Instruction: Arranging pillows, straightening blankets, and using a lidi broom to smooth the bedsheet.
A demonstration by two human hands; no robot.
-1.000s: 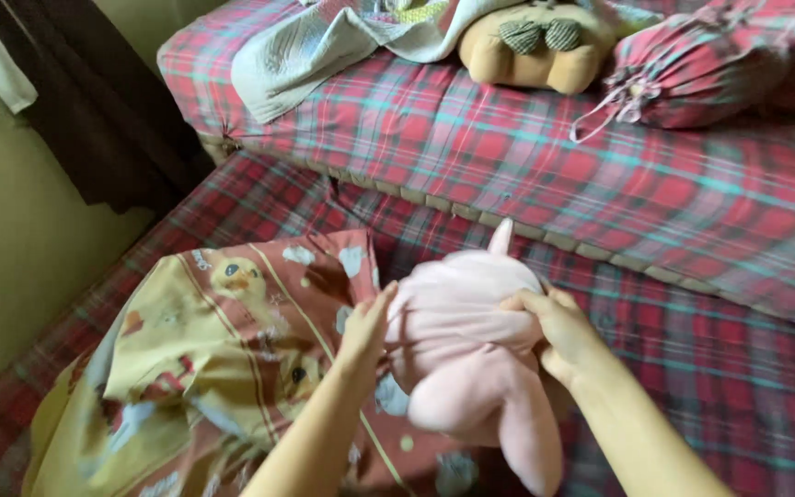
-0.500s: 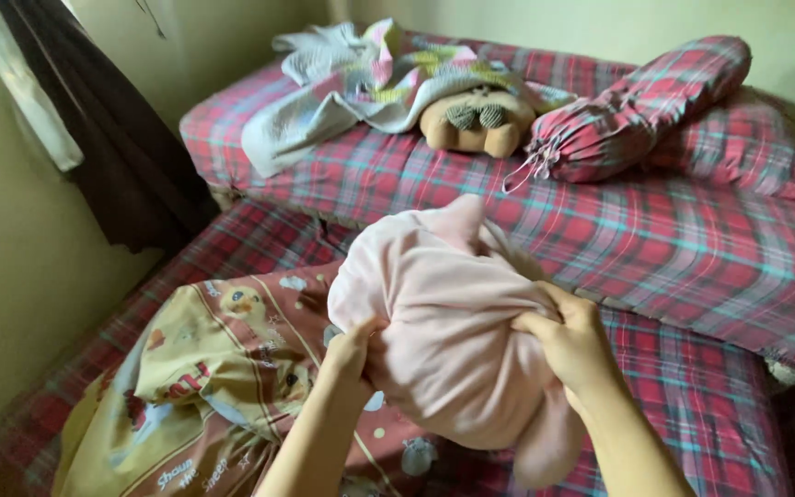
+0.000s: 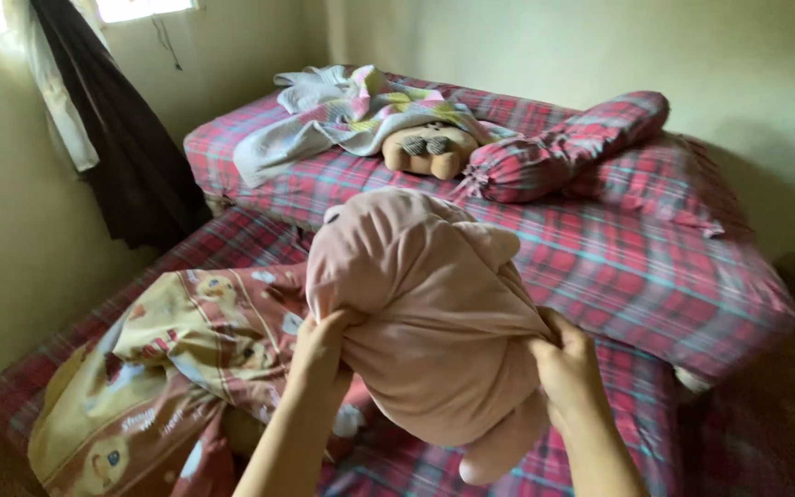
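Note:
A pink plush toy (image 3: 425, 304) with small ears is held up in front of me over the lower mattress (image 3: 637, 405). My left hand (image 3: 319, 345) grips its pink fabric on the left side. My right hand (image 3: 568, 368) grips the fabric on the right side. The plush's lower end hangs down between my forearms. Under it lies a crumpled yellow and red cartoon-print blanket (image 3: 158, 368).
A higher bed (image 3: 600, 239) with a plaid sheet stands behind, bearing a brown plush bear (image 3: 430, 147), a plaid bolster (image 3: 563, 147), a plaid pillow (image 3: 664, 179) and a light rumpled blanket (image 3: 342, 115). A dark curtain (image 3: 117, 138) hangs at the left wall.
I have lifted the pink plush higher and turned it, with both hands now gripping its lower fabric. The view has tilted up, showing more of the bed and wall.

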